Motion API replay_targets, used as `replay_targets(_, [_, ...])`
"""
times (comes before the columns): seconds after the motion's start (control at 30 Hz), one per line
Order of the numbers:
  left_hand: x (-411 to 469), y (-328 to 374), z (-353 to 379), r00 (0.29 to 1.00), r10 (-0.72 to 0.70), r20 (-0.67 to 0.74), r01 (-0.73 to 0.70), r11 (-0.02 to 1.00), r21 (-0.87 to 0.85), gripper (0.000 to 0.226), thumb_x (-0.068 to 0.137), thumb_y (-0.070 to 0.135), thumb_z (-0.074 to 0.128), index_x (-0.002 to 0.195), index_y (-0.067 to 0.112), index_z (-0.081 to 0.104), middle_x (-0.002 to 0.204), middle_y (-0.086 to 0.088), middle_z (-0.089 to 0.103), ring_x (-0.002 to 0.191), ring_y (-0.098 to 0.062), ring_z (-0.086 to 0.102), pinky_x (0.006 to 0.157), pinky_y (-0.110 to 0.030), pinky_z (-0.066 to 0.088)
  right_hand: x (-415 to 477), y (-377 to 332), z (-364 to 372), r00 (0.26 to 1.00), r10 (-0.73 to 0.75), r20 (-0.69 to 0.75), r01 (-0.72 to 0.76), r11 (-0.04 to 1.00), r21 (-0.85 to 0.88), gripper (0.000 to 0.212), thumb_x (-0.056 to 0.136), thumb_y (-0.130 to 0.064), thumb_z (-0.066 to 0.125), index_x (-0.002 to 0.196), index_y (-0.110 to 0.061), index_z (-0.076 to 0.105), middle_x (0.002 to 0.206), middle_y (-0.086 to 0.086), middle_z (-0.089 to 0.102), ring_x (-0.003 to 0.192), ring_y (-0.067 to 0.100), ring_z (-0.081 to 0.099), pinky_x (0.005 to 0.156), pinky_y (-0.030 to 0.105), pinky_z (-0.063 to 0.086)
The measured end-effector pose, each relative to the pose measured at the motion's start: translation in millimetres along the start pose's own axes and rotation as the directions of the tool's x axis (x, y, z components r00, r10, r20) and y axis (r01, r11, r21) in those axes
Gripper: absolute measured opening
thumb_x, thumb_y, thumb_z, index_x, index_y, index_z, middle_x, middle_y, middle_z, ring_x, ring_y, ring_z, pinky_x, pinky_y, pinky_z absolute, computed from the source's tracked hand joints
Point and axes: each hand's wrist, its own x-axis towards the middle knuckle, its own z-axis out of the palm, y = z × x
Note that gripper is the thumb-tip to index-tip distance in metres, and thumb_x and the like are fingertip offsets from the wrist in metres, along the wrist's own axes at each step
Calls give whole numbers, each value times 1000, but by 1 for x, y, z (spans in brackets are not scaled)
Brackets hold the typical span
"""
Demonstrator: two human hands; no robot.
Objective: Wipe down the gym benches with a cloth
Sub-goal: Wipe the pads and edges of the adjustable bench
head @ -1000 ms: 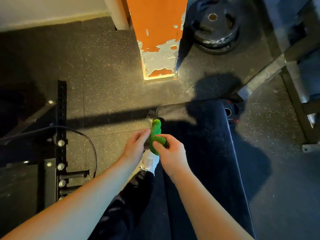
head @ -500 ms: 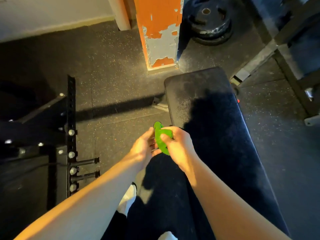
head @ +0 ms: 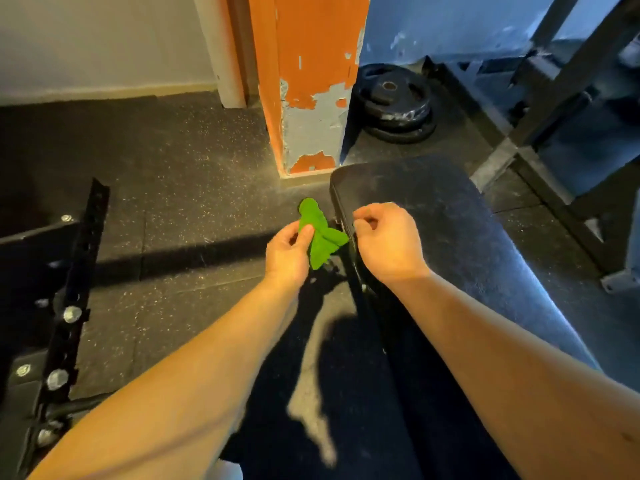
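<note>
Speckled rubber flooring (head: 173, 174) all round, with a peeling orange pillar (head: 308, 81) ahead and stacked weight plates (head: 394, 105) beside it. Just this side of the pillar, a black bench (head: 450, 220), grey with dust across its far end. Left of the bench's edge and above the floor, a crumpled green cloth (head: 320, 237), pinched between thumb and fingers of the left hand (head: 287, 251). Over that same edge, the right hand (head: 388, 244), fingers curled in, thumb close to forefinger, seemingly gripping nothing and just clear of the cloth's nearest corner.

Probably a cloth-readying step, with no wiping yet begun on this bench. To do it well: shake the bunch open with both hands, then fold to a flat square wide enough for the palm. Lay it on the dusty far end and draw toward the body in long, overlapping strokes. Press with a flat palm rather than fingertips. Take in the side seams and the rounded corner too. Refold to a clean face once grey.
</note>
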Motion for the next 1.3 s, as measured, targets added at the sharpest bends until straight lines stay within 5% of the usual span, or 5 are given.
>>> replay_targets(0.27, [50,-23,32,989,145,37,-147,987,59,32,101,12,60,133,9,61,126,-9,66,111,-22,64,95,-32,52,36,33,18,992,-79,96,111,910,-400,44,98,-34,65,138,-17,62,138,11,58,128,31,54,109,41,46])
replay_targets(0.53, [40,-14,35,987,133,91,-136,990,22,38,103,19,59,140,10,59,137,-7,60,110,-11,54,79,-12,43,42,38,28,998,-43,41,54,940,-337,44,94,-35,68,137,-24,63,129,7,58,123,30,53,103,47,49])
replay_targets(0.7, [52,-10,60,995,98,19,-94,988,-124,41,107,17,50,148,20,51,153,-5,47,138,-24,47,114,-37,39,50,47,29,996,-81,37,89,940,-329,44,94,-34,69,137,-25,63,131,6,57,123,28,52,101,40,49])
replay_targets(0.87, [68,-8,60,987,162,18,-161,985,-59,42,105,9,52,146,16,55,152,-5,47,138,-23,47,118,-36,36,51,47,29,997,-70,38,78,948,-310,44,93,-33,69,136,-25,64,126,6,57,120,28,53,100,42,50])
replay_targets(1.3, [45,-30,37,958,269,98,-275,959,61,31,99,17,65,130,14,66,126,0,63,114,-14,59,92,-25,44,54,45,26,992,-83,97,113,924,-365,49,95,-36,67,142,-24,58,127,5,53,120,26,51,100,40,49])
